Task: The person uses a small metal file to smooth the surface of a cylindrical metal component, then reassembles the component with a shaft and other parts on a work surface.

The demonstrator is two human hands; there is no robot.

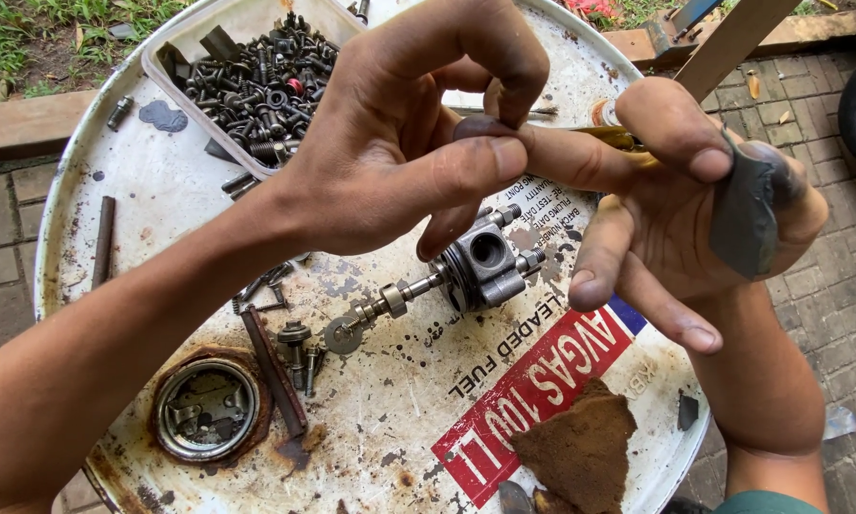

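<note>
The left hand [399,143] reached across and pinched a small dark flat piece [480,126] between its thumb and curled forefinger, fingertips closed together on it. The right hand [675,200] met it from the other side: its forefinger lay stretched toward the left thumb, touching the same dark piece, while its thumb and palm clamped a grey, worn sheet of abrasive paper [747,214]. Something yellow [628,143] showed behind the right fingers; what it was could not be told.

By the look of it, the step in hand was cleaning or dressing that little piece, held up above the white, rust-spotted steel drum lid [161,209]. The next move would seem to call for a firm pinch and a short, controlled rub against the abrasive, without letting the piece slip.

Just below the left fingertips lay the grey metal valve-like body with its threaded spindle [466,271]. Its long axis ran slantwise, the blocky head with its round bore near the right fingers, the thin spindle pointing away down toward the left forearm.

Beyond the left knuckles stood a white plastic tub of dark bolts and screws [256,81]. Loose bolts [295,347] lay beneath the left wrist.
</note>
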